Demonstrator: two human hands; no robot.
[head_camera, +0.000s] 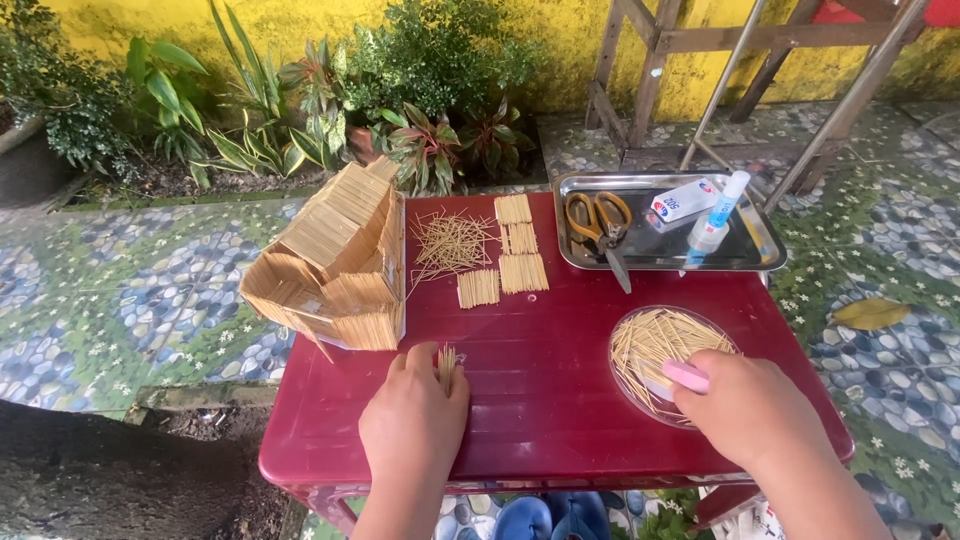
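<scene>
My left hand (415, 415) rests on the dark red plastic table (540, 390) and pinches a small upright bundle of toothpicks (446, 362). My right hand (745, 405) lies over the edge of a clear round dish (625, 375) full of loose toothpicks (655, 340), with a small pink object (686, 375) at its fingertips. A model house made of toothpicks (335, 260) stands on the table's far left, just beyond my left hand.
Flat toothpick panels (520, 255) and a loose toothpick pile (450, 240) lie mid-table. A metal tray (760, 260) at the far right holds yellow-handled scissors (600, 225), a small box (685, 198) and a glue bottle (717, 215). Potted plants (430, 130) and a wooden frame (650, 70) stand behind.
</scene>
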